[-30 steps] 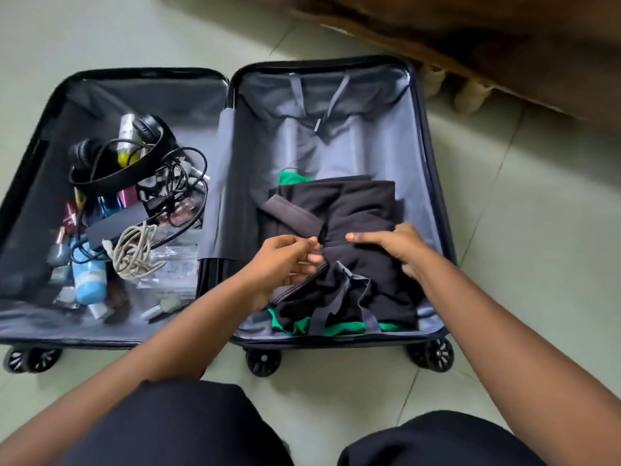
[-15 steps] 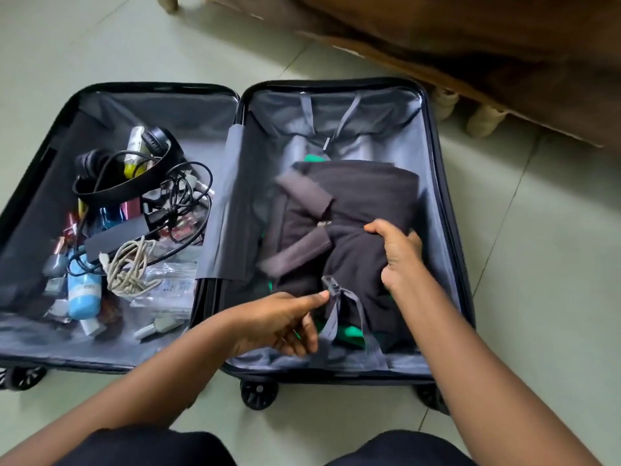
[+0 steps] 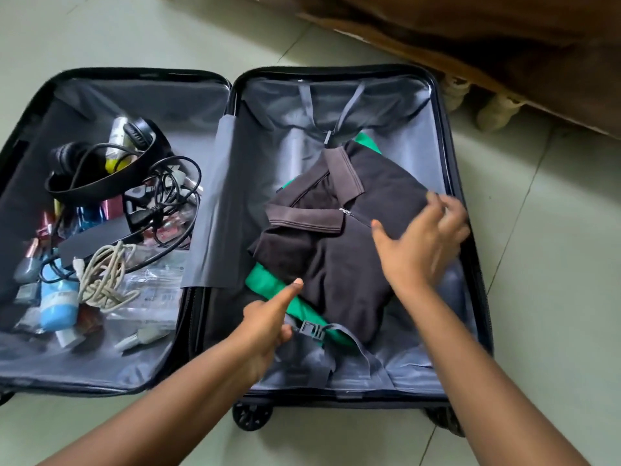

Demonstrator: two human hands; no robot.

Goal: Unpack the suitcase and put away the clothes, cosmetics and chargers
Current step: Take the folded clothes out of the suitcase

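Observation:
An open black suitcase (image 3: 450, 136) lies flat on the floor. Its right half holds a folded dark shirt (image 3: 339, 250) with a brown collar, lying on a green garment (image 3: 268, 284). My left hand (image 3: 268, 326) grips the grey packing strap (image 3: 336, 334) next to its buckle, at the near edge of the clothes. My right hand (image 3: 423, 240) hovers with fingers spread over the shirt's right side, blurred. The left half holds black headphones (image 3: 100, 176), tangled black cables (image 3: 168, 196), a beige coiled cable (image 3: 104, 277), a blue bottle (image 3: 57, 306) and small cosmetics.
A brown bed or sofa base (image 3: 504, 55) with pale feet (image 3: 494, 112) runs along the back right. Pale green floor tiles (image 3: 554, 264) surround the case. A grey divider flap (image 3: 218, 203) hangs over the hinge between the halves.
The strap is off the clothes and pulled toward me by my left hand. My right hand has lifted off the shirt and opened. The shirt's collar has shifted up and right.

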